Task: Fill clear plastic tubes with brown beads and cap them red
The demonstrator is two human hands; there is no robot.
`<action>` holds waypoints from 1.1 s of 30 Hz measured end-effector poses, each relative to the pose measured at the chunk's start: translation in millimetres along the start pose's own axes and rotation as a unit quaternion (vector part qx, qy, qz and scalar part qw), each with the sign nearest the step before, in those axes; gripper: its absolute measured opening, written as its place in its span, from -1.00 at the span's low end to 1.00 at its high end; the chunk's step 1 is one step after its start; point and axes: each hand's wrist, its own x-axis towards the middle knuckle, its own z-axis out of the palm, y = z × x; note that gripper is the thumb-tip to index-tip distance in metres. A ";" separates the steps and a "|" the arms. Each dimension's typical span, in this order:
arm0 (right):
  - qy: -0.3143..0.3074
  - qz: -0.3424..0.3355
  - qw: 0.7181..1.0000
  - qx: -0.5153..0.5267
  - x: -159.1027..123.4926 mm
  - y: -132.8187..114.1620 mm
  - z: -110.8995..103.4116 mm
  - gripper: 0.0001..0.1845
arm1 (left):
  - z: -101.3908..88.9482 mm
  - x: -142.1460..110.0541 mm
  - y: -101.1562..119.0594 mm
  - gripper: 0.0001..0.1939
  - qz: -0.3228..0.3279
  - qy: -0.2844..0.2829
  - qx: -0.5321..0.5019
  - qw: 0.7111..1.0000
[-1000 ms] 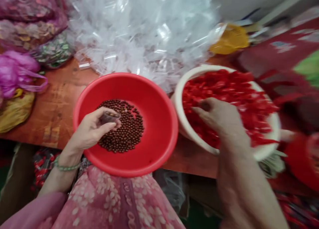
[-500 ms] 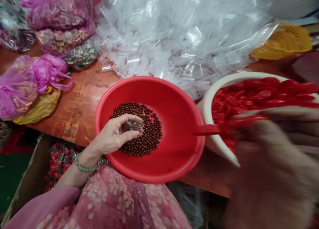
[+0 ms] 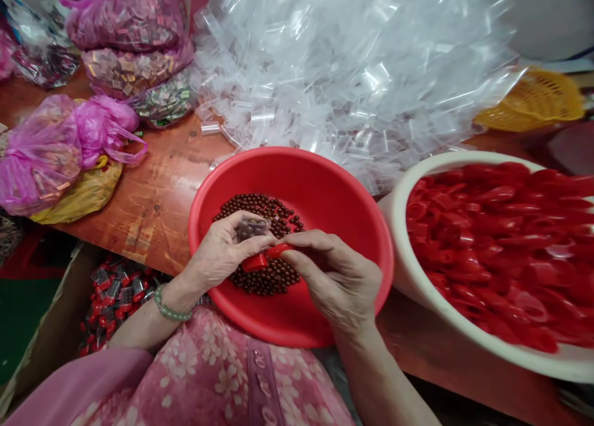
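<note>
Over a red basin, my left hand is closed round a small clear plastic container with dark beads inside. My right hand pinches a red plastic piece, whose squarish end sits just below the container. Whether the two parts touch is hard to tell behind the fingers. Loose brown beads lie in the basin beneath both hands. To the right, a white tub is heaped with similar red plastic pieces.
A large heap of clear plastic containers covers the back of the wooden table. Pink bags of small pieces stand at left. Below them, a cardboard box holds red-and-clear filled items. A yellow basket sits at back right.
My right hand has come from the white tub to my left hand, bringing a red plastic piece. The container in my left hand has tipped, its side now showing.
</note>
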 end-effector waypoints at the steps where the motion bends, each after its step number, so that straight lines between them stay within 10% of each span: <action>1: 0.007 0.005 1.000 -0.003 0.7 -1.3 0.7 -0.83 | -0.6 -0.1 -1.3 -0.72 -0.003 0.005 -0.007 1.000; 7: 0.129 -0.065 0.989 -0.018 5.7 -1.9 -2.4 -0.71 | -6.1 -1.1 -7.0 -0.61 -0.060 0.012 -0.085 0.994; 10: 0.067 -0.102 0.992 -0.044 4.0 1.1 -4.6 -0.72 | -6.6 -0.2 -5.8 -0.62 -0.053 0.006 -0.081 0.995; 17: -0.029 0.078 0.996 0.019 10.8 0.8 -2.3 -0.85 | -3.6 0.7 1.9 -0.77 -0.004 0.034 0.033 0.999; 33: -0.028 -0.112 0.969 -0.218 -1.1 -1.4 22.0 -0.67 | -6.2 1.9 1.6 -0.80 0.001 0.049 0.006 0.999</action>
